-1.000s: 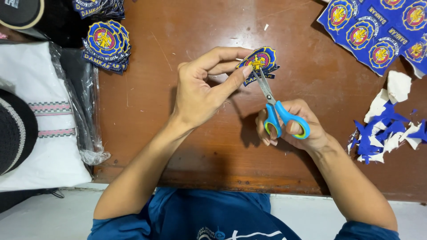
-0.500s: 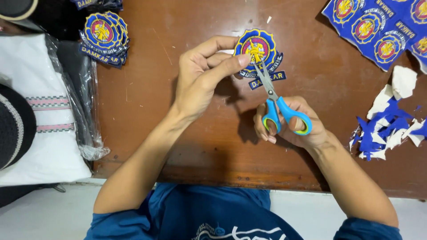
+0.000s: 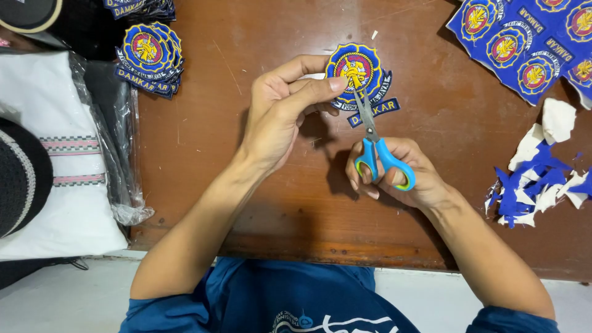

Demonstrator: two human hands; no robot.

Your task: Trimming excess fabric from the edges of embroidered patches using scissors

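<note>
Above a brown wooden worktop [image 3: 259,203], seen from the person's own head looking down, two bare hands work close together near the middle of the view. The left hand [image 3: 277,114] has its grip pinched closed on the left edge of a round embroidered patch [image 3: 357,71], blue with a yellow and red centre and a small blue banner hanging below it; thumb and forefinger press the patch from either side and lift it just off the wood. The right hand [image 3: 394,172] has its grip closed through the blue loops of a pair of scissors [image 3: 376,145], fingers curled through the handles. The thin metal blades point up and away from the person, their tips lying over the lower middle of the patch; whether they are parted is too fine to tell.

At the far left corner of the worktop sits a stack of matching patches [image 3: 150,55]. At the far right corner lies a blue sheet of uncut patches [image 3: 524,46]. Near the right edge is a heap of blue and white offcuts [image 3: 536,179]. Left of the worktop rests folded white cloth in clear plastic [image 3: 61,185].
</note>
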